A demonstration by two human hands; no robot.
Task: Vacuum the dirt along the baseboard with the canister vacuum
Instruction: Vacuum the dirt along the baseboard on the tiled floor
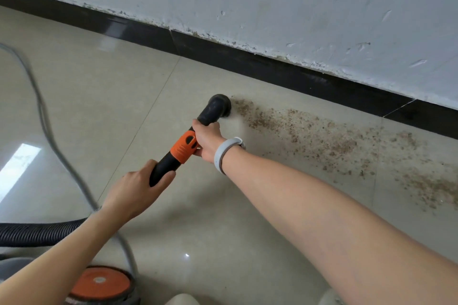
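Gripping the vacuum wand [173,158], both hands, left hand [138,188] and right hand [207,140], set its nozzle [219,106] at the dirt [322,136] beside the baseboard [272,69]; a fast sweep could scatter grit.

The scene is evenly and brightly lit by soft daylight. A window is mirrored as a pale glare patch [18,168] on the glossy floor [223,230], and a small glint [187,255] is seen lower down. Only faint shadows are cast. The cord [42,111] is smeared by blur. The baseboard [272,69] is bowed by wide-angle distortion.
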